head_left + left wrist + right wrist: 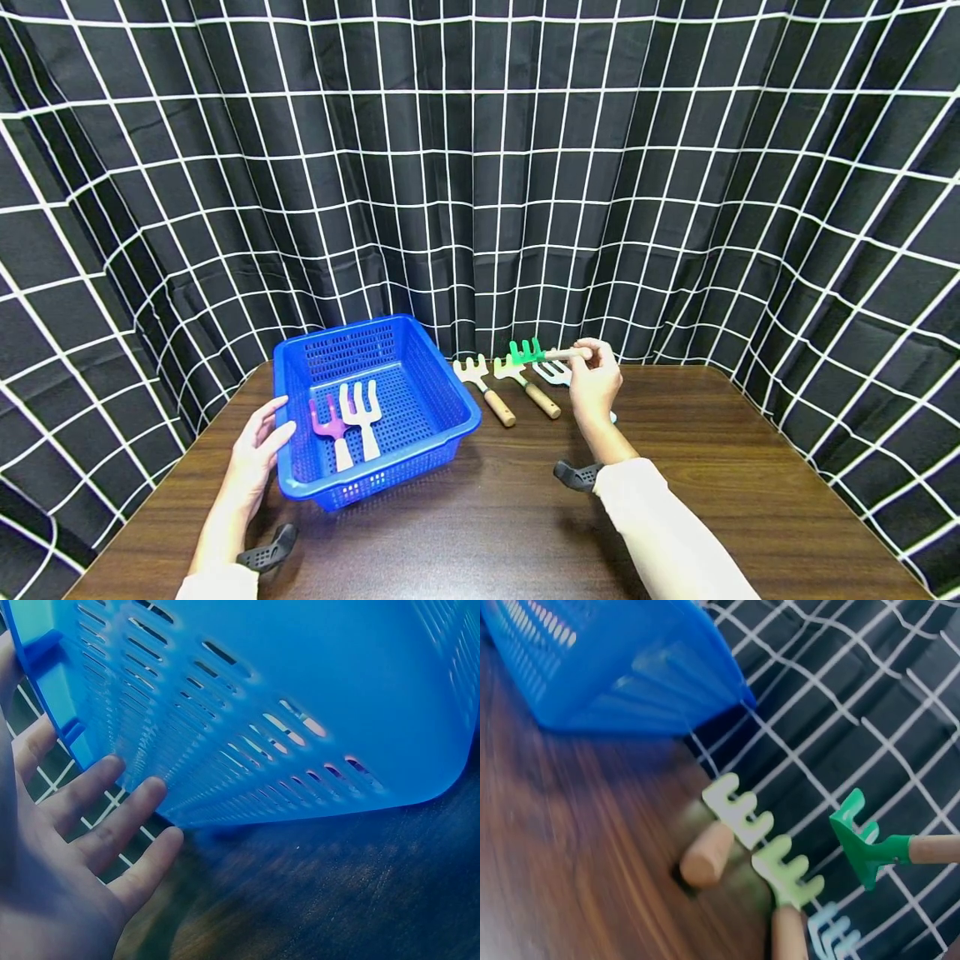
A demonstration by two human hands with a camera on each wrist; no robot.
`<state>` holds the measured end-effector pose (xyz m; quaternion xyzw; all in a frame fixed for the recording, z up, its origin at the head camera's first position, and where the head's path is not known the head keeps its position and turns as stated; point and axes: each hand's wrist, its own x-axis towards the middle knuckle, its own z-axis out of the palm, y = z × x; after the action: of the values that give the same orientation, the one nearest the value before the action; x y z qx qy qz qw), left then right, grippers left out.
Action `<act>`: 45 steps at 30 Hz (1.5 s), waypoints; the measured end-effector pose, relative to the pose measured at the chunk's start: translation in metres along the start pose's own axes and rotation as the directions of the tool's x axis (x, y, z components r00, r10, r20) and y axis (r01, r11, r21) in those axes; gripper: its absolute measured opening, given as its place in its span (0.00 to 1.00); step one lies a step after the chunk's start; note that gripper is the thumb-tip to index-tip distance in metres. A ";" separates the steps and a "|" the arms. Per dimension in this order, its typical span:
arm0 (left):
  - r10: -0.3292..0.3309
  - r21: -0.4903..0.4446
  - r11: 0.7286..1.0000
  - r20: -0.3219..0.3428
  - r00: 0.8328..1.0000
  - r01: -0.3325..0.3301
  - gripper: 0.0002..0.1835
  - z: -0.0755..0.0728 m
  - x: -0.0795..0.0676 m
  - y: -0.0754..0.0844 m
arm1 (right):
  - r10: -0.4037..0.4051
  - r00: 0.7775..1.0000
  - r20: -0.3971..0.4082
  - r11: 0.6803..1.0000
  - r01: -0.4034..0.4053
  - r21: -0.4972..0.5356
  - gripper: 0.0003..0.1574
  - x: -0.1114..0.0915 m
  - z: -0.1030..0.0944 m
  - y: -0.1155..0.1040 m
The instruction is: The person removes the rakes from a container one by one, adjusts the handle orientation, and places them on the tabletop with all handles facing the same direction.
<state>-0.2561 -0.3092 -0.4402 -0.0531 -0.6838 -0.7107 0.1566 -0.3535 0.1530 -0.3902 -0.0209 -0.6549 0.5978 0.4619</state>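
In the head view my left hand (251, 454) holds the left rim of a blue plastic basket (442, 437). Its lower fingers (142, 806) lie along the basket's outer wall. Inside the basket are a purple hand fork (330, 427) and a white hand fork (367, 417) with pale handles. My right hand (596, 383) pinches the handle of a green hand rake (527, 352), raised with its tines toward the left. Below it, on the table, lie a cream hand fork (487, 392), a light-green rake (528, 387) and a pale-blue one (553, 375), partly hidden by my hand.
The brown wooden table (510, 517) ends at a black curtain (525, 208) with a white grid, close behind the tools. The basket stands left of the loose tools. A dark band (577, 477) sits on each wrist.
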 end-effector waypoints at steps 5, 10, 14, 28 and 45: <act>-0.007 0.008 1.000 -0.004 1.000 0.007 0.26 0.000 0.000 0.000 | 0.011 1.000 -0.024 0.997 -0.013 -0.079 0.08 0.004 -0.013 0.009; -0.003 0.004 1.000 0.003 1.000 0.003 0.26 0.000 0.000 0.001 | 0.001 0.998 -0.055 0.993 -0.008 -0.122 0.08 0.011 -0.023 0.020; 0.000 0.012 1.000 0.008 1.000 0.000 0.26 0.001 -0.001 0.001 | -0.025 0.997 -0.070 0.983 0.011 -0.183 0.09 0.016 -0.032 0.027; -0.015 0.012 1.000 0.007 1.000 0.015 0.27 0.002 -0.001 0.001 | -0.038 0.988 -0.151 0.945 -0.014 -0.328 0.09 0.035 -0.070 0.051; 0.000 -0.008 1.000 0.010 1.000 0.000 0.26 -0.001 0.000 -0.001 | 0.016 0.997 -0.072 0.914 -0.044 -0.404 0.12 0.034 -0.091 0.069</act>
<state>-0.2559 -0.3099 -0.4409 -0.0572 -0.6816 -0.7133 0.1531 -0.3515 0.2620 -0.4391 -0.1461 -0.7482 0.4552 0.4600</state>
